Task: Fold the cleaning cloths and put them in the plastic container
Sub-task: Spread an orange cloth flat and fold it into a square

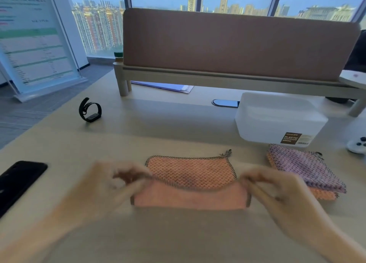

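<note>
Orange cloth (190, 175) mid-fold on tabletop (178, 128): left hand (118, 181) and right hand (277, 185) each pinch a near corner, lifting that edge to double it over.

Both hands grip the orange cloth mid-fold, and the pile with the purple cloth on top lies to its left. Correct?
No: the head view shows the pile, purple cloth on top, to the right of the orange cloth, before the plastic container. The left hand and right hand do grip it mid-fold.
</note>
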Tool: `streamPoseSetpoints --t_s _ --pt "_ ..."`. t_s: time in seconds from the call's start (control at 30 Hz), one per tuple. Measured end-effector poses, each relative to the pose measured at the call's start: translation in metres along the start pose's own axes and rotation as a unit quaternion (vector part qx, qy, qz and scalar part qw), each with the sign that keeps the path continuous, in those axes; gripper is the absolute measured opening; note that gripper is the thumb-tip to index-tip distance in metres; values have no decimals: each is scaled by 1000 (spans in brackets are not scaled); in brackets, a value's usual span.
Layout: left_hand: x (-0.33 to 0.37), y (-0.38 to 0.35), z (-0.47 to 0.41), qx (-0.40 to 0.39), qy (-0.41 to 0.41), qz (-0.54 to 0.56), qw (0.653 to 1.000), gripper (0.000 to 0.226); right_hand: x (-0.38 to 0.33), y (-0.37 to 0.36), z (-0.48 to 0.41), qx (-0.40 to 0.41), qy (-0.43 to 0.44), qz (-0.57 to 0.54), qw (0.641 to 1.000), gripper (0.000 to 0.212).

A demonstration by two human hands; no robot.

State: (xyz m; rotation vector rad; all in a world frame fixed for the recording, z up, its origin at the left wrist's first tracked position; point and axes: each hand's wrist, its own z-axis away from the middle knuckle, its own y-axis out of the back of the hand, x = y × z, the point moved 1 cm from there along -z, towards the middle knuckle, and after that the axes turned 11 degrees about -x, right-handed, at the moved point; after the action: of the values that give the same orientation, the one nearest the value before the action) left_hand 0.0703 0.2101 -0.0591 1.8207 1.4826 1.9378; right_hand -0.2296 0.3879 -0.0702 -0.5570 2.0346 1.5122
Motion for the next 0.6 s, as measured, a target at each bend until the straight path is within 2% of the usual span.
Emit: streamPoseSetpoints --t_s 0.07,0.13,0.27,0.47,0.6 --pt "-11 3 -31 31 46 44 997 12 0 4 -36 11 -35 -18 999 10" --pt "-26 1 -58 33 73 -1 997 11 9 0 -66 10 -61 5 998 8" --pt "-56 -13 -74 38 125 -95 987 17 33 -19 -88 -42 -120 72 989 5" --pt "-63 -21 -74 59 105 -129 984 5 37 -25 -84 -23 -129 93 987 5" --pt "-61 -17 -75 69 93 -114 987 8 30 -19 -78 -1 -129 73 989 7"
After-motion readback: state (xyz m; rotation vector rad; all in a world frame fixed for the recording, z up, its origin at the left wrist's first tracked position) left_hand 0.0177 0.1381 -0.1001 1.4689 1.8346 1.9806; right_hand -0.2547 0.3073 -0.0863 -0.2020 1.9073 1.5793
